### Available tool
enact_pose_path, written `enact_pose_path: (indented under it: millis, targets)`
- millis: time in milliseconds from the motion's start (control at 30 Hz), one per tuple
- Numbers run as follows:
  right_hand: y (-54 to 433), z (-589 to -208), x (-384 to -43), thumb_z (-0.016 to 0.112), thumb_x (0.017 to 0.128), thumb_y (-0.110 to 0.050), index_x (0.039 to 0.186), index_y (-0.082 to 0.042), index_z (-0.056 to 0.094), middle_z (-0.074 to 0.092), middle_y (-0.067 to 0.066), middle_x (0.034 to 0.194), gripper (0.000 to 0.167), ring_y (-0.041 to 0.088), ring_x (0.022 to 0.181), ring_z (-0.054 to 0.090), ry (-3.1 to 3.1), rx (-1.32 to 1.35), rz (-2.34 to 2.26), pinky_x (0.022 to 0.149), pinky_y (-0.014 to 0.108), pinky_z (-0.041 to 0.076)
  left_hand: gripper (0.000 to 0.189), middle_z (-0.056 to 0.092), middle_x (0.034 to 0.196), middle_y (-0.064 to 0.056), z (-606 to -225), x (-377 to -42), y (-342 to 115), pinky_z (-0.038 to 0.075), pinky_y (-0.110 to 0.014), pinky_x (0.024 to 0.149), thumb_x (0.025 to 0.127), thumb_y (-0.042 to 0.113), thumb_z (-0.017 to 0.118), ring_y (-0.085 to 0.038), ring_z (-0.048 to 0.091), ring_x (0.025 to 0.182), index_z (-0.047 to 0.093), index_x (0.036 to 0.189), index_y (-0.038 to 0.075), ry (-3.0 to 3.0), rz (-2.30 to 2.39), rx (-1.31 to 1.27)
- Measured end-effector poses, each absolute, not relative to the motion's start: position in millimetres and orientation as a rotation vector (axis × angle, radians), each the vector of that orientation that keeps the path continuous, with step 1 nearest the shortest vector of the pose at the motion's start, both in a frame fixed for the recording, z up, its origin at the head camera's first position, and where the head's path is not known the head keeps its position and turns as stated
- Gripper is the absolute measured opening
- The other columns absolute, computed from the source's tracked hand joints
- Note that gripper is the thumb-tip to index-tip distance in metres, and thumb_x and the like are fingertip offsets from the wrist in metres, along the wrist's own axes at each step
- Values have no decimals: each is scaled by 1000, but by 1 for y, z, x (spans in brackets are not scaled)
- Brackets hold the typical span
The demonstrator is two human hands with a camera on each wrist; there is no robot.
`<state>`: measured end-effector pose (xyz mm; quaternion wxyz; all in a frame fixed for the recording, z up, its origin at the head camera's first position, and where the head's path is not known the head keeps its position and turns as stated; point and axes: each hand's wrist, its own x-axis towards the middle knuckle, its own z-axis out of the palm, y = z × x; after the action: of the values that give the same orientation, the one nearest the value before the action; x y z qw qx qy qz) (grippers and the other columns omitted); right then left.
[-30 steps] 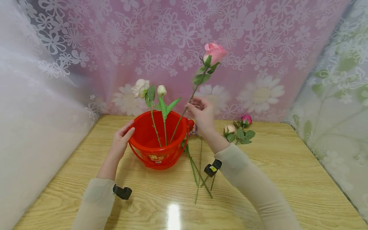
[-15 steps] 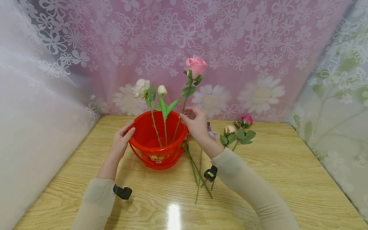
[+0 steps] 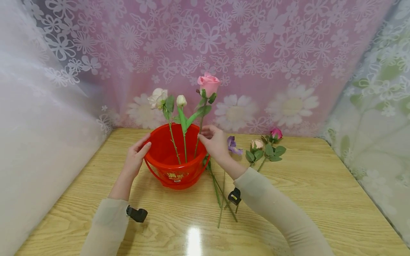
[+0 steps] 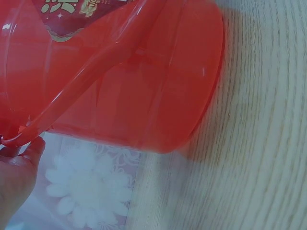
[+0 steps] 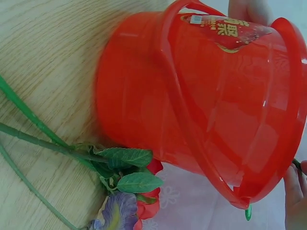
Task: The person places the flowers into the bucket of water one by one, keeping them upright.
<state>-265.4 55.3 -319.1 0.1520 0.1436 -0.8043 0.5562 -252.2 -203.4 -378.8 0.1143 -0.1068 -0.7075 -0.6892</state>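
My right hand (image 3: pixel 217 144) pinches the stem of a pink rose (image 3: pixel 209 84) between thumb and fingers, at the right rim of a red plastic bucket (image 3: pixel 192 175). The rose stands nearly upright, its lower stem inside the bucket. Holding the bucket's left rim is my left hand (image 3: pixel 133 158), also partly seen at the lower left of the left wrist view. A white rose (image 3: pixel 158 98) and a white tulip (image 3: pixel 181 101) stand in the bucket, left of the pink rose. In the right wrist view, the bucket handle (image 5: pixel 180 103) hangs down along the wall.
Right of the bucket lie a purple iris (image 3: pixel 235 145), a peach rose (image 3: pixel 257 144) and a magenta rose (image 3: pixel 276 134). Several green stems cross on the wooden table (image 3: pixel 179 220). A red flower (image 5: pixel 148 206) lies beside the bucket. A floral curtain (image 3: pixel 256 53) hangs behind.
The pink rose has come down and to the left, deeper into the bucket, growing more upright. My right hand has followed it down to the rim. My left hand has stayed in place.
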Motion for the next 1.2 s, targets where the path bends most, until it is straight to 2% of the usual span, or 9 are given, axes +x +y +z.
enact_pose_path:
  millis: [500, 700, 1200]
  targets:
    - [51, -320, -265, 63, 82, -10, 97, -3, 63, 64, 6, 85, 17, 17, 76, 59, -2480, 444, 1418, 63, 27, 51, 45, 35, 135, -17, -379, -251, -203, 41, -16, 85, 92, 14, 47, -19, 41, 116, 37, 133, -1, -2068, -2018, -330]
    - [49, -319, -266, 64, 81, -7, 93, -2, 64, 64, 7, 82, 14, 17, 73, 60, -2473, 474, 1396, 61, 25, 50, 46, 35, 135, -18, -380, -253, -204, 41, -16, 86, 92, 15, 48, -16, 42, 115, 37, 133, -1, -2064, -2019, -333]
    - [54, -314, -262, 63, 81, -7, 94, -4, 64, 64, 8, 86, 13, 19, 78, 59, -2470, 484, 1412, 69, 29, 50, 47, 35, 135, -18, -380, -253, -204, 41, -16, 85, 91, 17, 50, -18, 42, 116, 38, 133, -1, -2058, -2032, -320]
